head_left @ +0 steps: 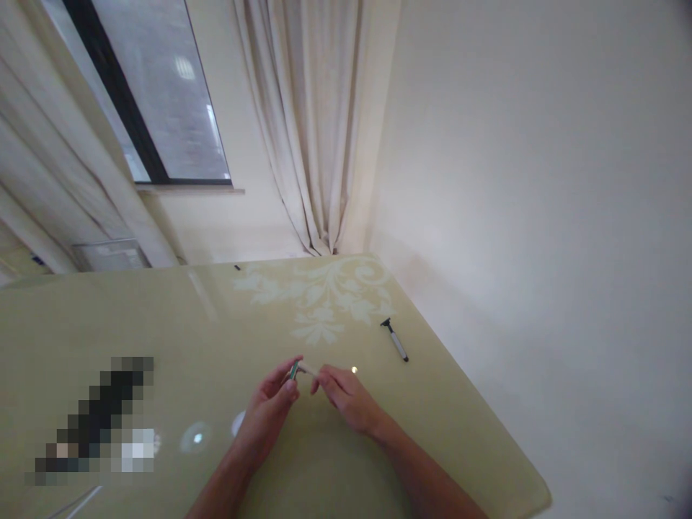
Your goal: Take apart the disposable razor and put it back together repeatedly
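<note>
Both hands meet over the middle of a glossy yellow-green table [162, 339]. My left hand [270, 411] pinches the green head end of a small razor [300, 370] between thumb and fingers. My right hand [346, 396] is closed on the pale handle end of the same razor. The piece is held just above the tabletop. A second razor [395, 340], with a dark head and silver handle, lies on the table to the right of my hands, untouched.
The table has a pale floral pattern [318, 299] at its far side and a corner at the near right [540, 497]. A blurred-out dark object [97, 425] lies at the left. Curtains [308, 122], a window [162, 94] and a plain wall stand behind.
</note>
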`<state>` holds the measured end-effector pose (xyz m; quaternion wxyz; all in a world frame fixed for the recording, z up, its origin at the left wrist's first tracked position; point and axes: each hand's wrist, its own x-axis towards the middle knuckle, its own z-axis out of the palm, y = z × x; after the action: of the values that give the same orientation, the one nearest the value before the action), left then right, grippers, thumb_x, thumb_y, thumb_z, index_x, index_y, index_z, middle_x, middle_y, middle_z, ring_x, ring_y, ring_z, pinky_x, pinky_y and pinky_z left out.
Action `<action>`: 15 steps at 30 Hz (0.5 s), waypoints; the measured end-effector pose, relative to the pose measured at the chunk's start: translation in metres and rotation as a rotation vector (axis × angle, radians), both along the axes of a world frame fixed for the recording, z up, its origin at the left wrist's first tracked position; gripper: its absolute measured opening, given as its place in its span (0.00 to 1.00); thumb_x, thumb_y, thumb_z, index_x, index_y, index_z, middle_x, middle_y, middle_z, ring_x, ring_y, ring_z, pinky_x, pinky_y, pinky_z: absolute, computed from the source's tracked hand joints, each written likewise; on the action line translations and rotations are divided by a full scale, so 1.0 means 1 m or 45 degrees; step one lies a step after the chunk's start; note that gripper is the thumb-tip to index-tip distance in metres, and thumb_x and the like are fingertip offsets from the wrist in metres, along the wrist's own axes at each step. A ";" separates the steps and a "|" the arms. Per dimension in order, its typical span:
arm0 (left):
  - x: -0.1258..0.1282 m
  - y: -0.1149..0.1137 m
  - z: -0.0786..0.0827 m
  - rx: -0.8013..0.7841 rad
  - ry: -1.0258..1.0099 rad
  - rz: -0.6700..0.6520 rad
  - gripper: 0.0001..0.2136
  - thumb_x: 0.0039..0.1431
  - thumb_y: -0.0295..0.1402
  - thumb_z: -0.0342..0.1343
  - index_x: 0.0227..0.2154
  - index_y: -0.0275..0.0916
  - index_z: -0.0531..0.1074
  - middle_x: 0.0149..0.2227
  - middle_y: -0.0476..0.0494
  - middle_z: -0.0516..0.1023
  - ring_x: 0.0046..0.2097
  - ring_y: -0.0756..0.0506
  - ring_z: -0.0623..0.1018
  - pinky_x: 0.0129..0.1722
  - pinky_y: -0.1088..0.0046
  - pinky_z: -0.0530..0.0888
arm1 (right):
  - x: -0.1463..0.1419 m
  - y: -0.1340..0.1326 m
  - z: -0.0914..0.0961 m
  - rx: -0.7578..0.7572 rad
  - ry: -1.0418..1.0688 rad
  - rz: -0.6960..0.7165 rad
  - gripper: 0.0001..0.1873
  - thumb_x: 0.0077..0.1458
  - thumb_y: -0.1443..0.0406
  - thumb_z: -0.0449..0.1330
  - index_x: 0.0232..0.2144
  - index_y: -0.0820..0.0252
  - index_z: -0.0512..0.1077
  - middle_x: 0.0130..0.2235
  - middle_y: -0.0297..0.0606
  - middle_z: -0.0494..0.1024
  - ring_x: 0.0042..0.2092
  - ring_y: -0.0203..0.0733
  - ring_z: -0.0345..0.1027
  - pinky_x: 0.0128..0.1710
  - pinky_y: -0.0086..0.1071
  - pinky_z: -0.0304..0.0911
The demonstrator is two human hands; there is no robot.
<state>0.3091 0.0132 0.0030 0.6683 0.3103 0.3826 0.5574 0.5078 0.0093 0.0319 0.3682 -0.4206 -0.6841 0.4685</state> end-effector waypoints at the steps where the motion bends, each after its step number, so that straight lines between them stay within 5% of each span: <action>1: -0.001 0.000 0.000 -0.003 -0.019 -0.009 0.27 0.42 0.42 0.79 0.47 0.43 0.85 0.33 0.47 0.77 0.30 0.54 0.70 0.32 0.79 0.70 | -0.001 -0.001 0.000 0.005 -0.002 0.042 0.31 0.72 0.43 0.48 0.38 0.58 0.80 0.23 0.27 0.60 0.27 0.36 0.55 0.31 0.30 0.51; 7: -0.003 0.002 -0.004 -0.036 -0.085 0.013 0.26 0.41 0.40 0.80 0.46 0.44 0.86 0.32 0.48 0.79 0.31 0.53 0.72 0.36 0.78 0.73 | -0.003 -0.001 -0.002 0.082 -0.101 -0.095 0.29 0.72 0.46 0.48 0.36 0.58 0.80 0.25 0.29 0.63 0.29 0.37 0.57 0.32 0.30 0.50; 12: -0.002 0.003 -0.004 -0.042 -0.071 0.017 0.26 0.40 0.41 0.80 0.46 0.45 0.86 0.52 0.37 0.83 0.40 0.46 0.79 0.43 0.71 0.77 | -0.005 -0.003 -0.005 0.076 -0.070 -0.007 0.29 0.73 0.47 0.47 0.35 0.58 0.79 0.24 0.29 0.63 0.28 0.37 0.57 0.33 0.30 0.52; 15: -0.003 0.003 -0.004 -0.035 -0.060 0.000 0.26 0.40 0.41 0.80 0.46 0.45 0.86 0.48 0.37 0.85 0.45 0.43 0.81 0.47 0.69 0.77 | -0.006 -0.002 -0.006 0.097 -0.113 -0.138 0.28 0.73 0.49 0.48 0.34 0.58 0.79 0.25 0.29 0.64 0.29 0.37 0.59 0.33 0.30 0.52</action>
<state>0.3059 0.0162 -0.0014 0.6813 0.2878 0.3743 0.5594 0.5014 0.0069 0.0258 0.3779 -0.4631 -0.6934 0.4024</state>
